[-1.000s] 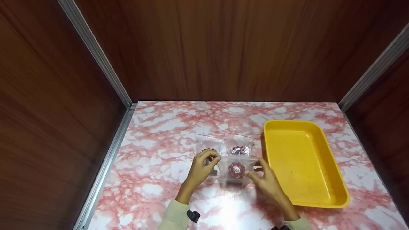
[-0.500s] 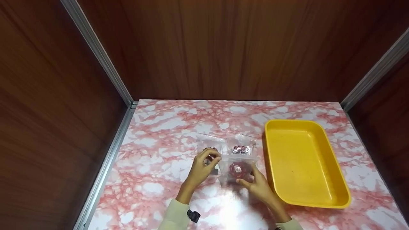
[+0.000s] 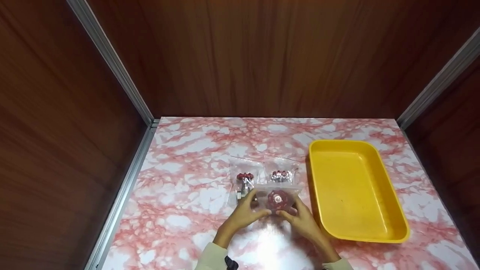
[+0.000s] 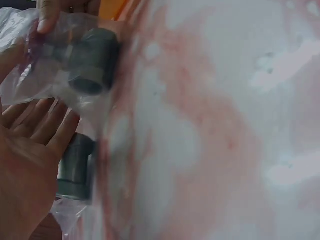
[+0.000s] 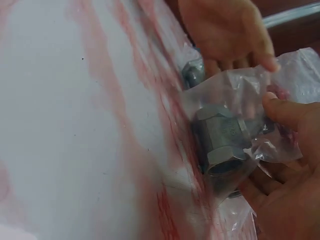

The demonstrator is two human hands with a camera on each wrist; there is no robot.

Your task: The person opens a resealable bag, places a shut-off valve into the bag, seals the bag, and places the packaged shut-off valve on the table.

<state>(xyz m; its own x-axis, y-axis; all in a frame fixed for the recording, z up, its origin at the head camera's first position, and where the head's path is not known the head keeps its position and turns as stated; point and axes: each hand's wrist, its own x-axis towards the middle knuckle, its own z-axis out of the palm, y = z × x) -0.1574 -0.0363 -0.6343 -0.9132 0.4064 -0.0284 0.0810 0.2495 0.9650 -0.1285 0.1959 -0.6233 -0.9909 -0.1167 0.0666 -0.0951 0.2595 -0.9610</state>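
A metal valve with a red handwheel (image 3: 278, 199) stands inside a clear plastic bag (image 5: 220, 82). Its grey body (image 5: 220, 137) points toward the person. My right hand (image 3: 305, 222) holds the bagged valve from the right, thumb on the near side and fingers behind or under it. My left hand (image 3: 243, 215) is at the bag's left side, fingers fairly straight and thumb extended, touching or very near the plastic. A second bagged valve (image 3: 245, 180) lies just beyond my left hand, and a third bagged valve (image 3: 280, 176) lies behind the held one.
A yellow tray (image 3: 318, 210) stands to the right, close to my right hand. The tabletop (image 3: 180, 168) has a red and white marbled pattern. Dark wood-look panels (image 3: 240, 60) with metal edge strips enclose the back and sides.
My left hand has let go of the bag's top edge and moved down to its left side, uncovering the valve behind. My right hand has shifted from the bag's upper corner to the valve.
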